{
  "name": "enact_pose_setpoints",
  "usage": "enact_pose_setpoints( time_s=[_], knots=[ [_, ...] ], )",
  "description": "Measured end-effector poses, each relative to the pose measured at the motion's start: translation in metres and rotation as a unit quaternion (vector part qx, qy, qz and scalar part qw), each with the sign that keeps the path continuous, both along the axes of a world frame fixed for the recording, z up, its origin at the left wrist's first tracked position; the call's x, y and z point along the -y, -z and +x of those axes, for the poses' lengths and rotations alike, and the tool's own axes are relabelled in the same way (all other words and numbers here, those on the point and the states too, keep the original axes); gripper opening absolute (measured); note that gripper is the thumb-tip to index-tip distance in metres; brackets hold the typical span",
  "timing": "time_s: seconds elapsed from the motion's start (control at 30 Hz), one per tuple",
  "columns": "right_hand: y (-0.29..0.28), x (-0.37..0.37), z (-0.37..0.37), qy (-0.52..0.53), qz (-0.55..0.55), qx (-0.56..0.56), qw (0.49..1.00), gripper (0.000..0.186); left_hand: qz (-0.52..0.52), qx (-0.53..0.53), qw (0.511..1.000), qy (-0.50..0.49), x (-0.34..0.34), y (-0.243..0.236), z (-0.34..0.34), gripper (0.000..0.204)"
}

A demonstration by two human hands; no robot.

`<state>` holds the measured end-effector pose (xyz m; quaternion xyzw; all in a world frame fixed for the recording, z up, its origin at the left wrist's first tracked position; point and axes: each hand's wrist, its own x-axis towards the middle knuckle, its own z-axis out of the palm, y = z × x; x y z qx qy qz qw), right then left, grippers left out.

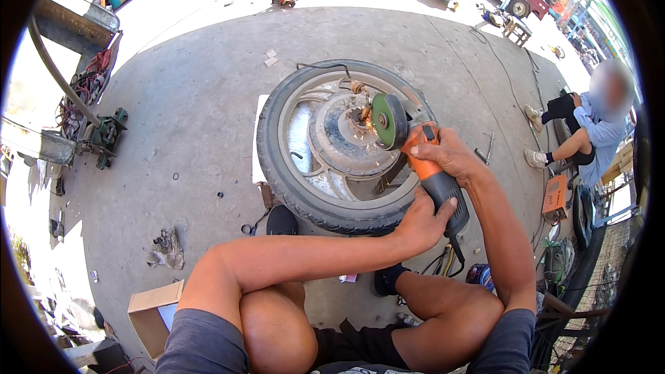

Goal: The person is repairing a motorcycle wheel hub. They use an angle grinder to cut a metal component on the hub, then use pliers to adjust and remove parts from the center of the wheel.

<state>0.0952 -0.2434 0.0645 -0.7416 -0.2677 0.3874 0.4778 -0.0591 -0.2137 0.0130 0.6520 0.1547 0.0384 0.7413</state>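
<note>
An orange and black angle grinder (pixel 424 156) is held in both my hands. My right hand (pixel 454 156) wraps round its orange front part, close behind the guard. Further back, my left hand (pixel 424 225) grips the dark rear body, the left forearm crossing in front of me. Its green disc (pixel 385 121) touches or nearly touches the hub centre, where sparks fly. The wheel (pixel 350 180), a spoked metal rim with a black tyre, lies flat before me. From its axle a dark cable (pixel 325 66) runs out over the far rim. The exact contact spot is partly hidden by sparks.
At the right a person (pixel 599 125) sits beside an orange box (pixel 555 197). Cables (pixel 512 83) trail over the floor there. A crumpled rag (pixel 166 249) and an open cardboard box (pixel 149 308) lie on the left. A metal stand (pixel 104 135) is further left.
</note>
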Motion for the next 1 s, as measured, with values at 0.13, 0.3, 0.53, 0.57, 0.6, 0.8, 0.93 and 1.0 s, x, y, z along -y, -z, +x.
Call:
enact_pose_setpoints(
  time_s=[0.13, 0.3, 0.53, 0.57, 0.6, 0.8, 0.93, 1.0],
  knots=[
    [-0.002, 0.000, -0.003, 0.003, -0.001, 0.006, 1.000, 0.057, 0.007, 0.007, 1.000, 0.002, 0.001, 0.002, 0.000, 0.058],
    [0.000, 0.002, 0.000, -0.004, 0.001, 0.010, 1.000, 0.063, 0.010, 0.017, 1.000, 0.004, 0.003, 0.007, 0.002, 0.056],
    [0.000, 0.002, -0.002, 0.005, -0.007, -0.001, 1.000, 0.056, 0.012, 0.011, 1.000, -0.003, 0.004, 0.007, 0.002, 0.056],
    [0.000, 0.002, -0.002, 0.004, -0.004, -0.001, 1.000, 0.057, 0.016, 0.013, 1.000, -0.005, 0.004, 0.008, 0.002, 0.056],
    [-0.001, 0.001, -0.002, 0.003, -0.001, -0.001, 1.000, 0.058, 0.019, 0.015, 1.000, -0.007, 0.004, 0.008, 0.002, 0.056],
    [0.007, 0.001, 0.004, -0.001, 0.003, 0.013, 1.000, 0.060, 0.017, 0.017, 1.000, -0.008, 0.002, 0.003, 0.001, 0.058],
    [0.002, -0.001, 0.001, 0.003, 0.006, -0.004, 1.000, 0.058, 0.006, 0.014, 1.000, -0.012, 0.001, 0.002, 0.001, 0.058],
    [0.001, -0.001, -0.001, 0.004, 0.004, 0.005, 1.000, 0.058, 0.012, 0.015, 1.000, -0.013, 0.001, 0.002, 0.001, 0.058]
  ],
)
